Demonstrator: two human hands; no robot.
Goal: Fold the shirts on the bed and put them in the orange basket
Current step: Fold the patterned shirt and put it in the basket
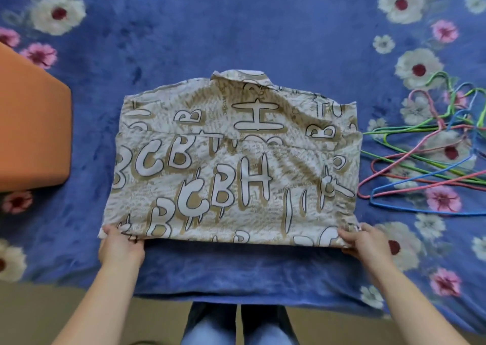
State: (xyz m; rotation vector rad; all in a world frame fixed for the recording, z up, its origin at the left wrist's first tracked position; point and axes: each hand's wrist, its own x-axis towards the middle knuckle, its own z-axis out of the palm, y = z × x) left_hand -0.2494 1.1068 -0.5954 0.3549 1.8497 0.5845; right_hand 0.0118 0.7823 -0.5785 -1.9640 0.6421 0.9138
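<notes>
A beige and white shirt (pixel 236 160) printed with large bubble letters lies spread on the bed (pixel 236 29), partly folded, its collar at the edge farthest from the hands and a fold line running across it below the collar; the left hand (pixel 119 247) pinches the shirt's near left corner, fingers curled over the hem; the right hand (pixel 364 242) grips the near right corner the same way, the two hands set well apart along the near edge; the bed wears a blue blanket with white and pink flowers; the orange basket (pixel 31 134) stands on the bed beyond and outside the left hand, apart from the shirt; a tangle of coloured wire hangers (pixel 426 160) lies beyond and outside the right hand, just beside the shirt's right edge; the person's legs in blue jeans (pixel 236 326) show below, between the forearms.
</notes>
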